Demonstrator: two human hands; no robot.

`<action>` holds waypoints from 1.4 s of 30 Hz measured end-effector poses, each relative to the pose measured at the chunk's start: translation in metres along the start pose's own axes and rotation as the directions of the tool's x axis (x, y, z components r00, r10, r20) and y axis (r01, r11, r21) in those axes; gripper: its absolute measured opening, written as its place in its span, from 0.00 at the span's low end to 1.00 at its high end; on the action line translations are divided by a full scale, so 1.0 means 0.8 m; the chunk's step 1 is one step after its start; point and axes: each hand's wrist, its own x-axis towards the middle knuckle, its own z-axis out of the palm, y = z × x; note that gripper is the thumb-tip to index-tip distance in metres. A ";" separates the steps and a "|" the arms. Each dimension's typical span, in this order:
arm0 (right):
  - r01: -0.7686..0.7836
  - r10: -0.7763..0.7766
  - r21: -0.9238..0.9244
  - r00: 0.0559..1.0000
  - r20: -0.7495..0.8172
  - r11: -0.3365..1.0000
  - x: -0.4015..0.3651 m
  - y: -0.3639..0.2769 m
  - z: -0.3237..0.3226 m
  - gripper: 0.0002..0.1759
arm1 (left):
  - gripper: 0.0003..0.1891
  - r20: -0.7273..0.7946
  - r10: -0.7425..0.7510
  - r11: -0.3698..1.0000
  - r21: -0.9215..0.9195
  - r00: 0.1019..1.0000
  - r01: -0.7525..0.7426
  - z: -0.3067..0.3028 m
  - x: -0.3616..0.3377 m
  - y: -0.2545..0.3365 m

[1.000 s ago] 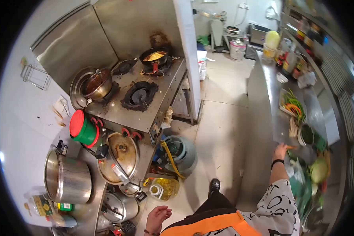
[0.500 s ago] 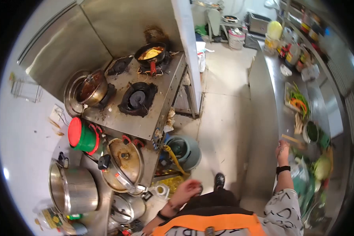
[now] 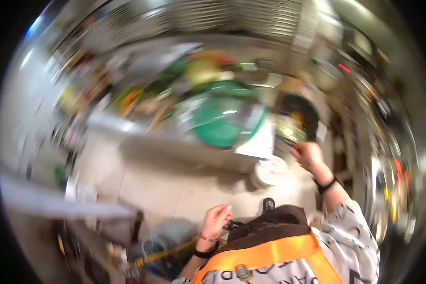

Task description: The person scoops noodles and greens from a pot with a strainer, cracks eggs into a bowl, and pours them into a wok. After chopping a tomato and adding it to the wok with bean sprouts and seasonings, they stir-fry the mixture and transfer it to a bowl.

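My left hand (image 3: 216,221) hangs in front of my body, fingers loosely bent and a little apart, holding nothing I can see. My right hand (image 3: 309,156) is raised on the right, its fingers curled in; whether anything is inside them is hidden. Just beyond it is a dark round pan (image 3: 297,111) with yellowish pieces in or in front of it, smeared by motion. A large green basin (image 3: 227,116) with a clear plastic sheet or bag partly over it stands on the counter, left of my right hand.
Vegetables (image 3: 130,99), a cabbage-like pale green ball (image 3: 202,71) and a thin wooden stick (image 3: 161,113) lie along the metal counter (image 3: 118,124). A white bucket (image 3: 269,171) stands on the floor before it. Lower left are a blue-grey gas cylinder (image 3: 168,241) and a yellow hose (image 3: 168,255).
My view has swung right, from the stove and aisle to the counter, which now lies ahead. My right hand has left the wooden stick's side and is now near the dark pan.
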 end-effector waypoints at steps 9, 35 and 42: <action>-0.392 0.475 0.284 0.806 -0.353 0.875 -0.161 0.377 -0.042 0.09 | 0.08 0.481 -0.221 0.962 0.248 0.849 0.110 0.312 0.145 -0.048; 0.630 0.731 0.619 -0.116 0.673 -0.470 0.181 1.034 0.143 0.07 | 0.05 0.346 -0.272 0.881 0.464 0.898 0.088 0.764 0.592 0.002; 0.192 0.844 0.904 -0.325 0.426 -0.383 0.177 1.139 0.257 0.10 | 0.06 0.053 -0.301 0.842 0.483 0.952 0.239 0.821 0.699 -0.019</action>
